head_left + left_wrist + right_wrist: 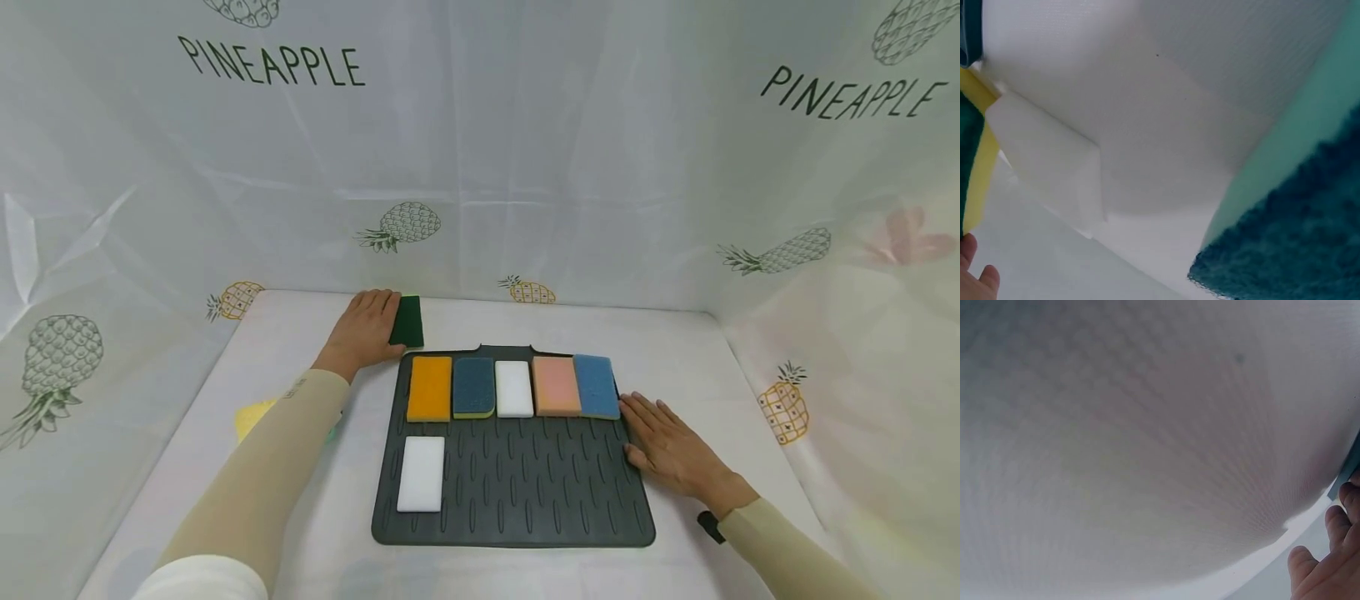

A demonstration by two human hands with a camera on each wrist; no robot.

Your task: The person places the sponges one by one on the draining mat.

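Note:
My left hand [363, 327] reaches to the back left, its fingers extended beside a dark green scouring sponge [407, 322]. In the left wrist view, fingertips [969, 250] lie right at the yellow edge of that sponge [979, 181], and a white sponge [1047, 159] leans close by; the head view hides this white one. My right hand [670, 440] rests along the right edge of the dark grey ridged mat [540, 492], fingers stretched out, tips near a blue sponge [597, 387]. Fingers of the right hand [1338, 528] enter the right wrist view at its lower right.
Along the mat's back sit orange [430, 389], dark blue [473, 387], white [514, 389] and pink [557, 387] sponges. Another white sponge [421, 474] lies front left. A yellow piece [252, 417] and a mint-and-teal sponge [1297, 250] sit by my left forearm. Pineapple-print sheeting [570, 167] walls the table.

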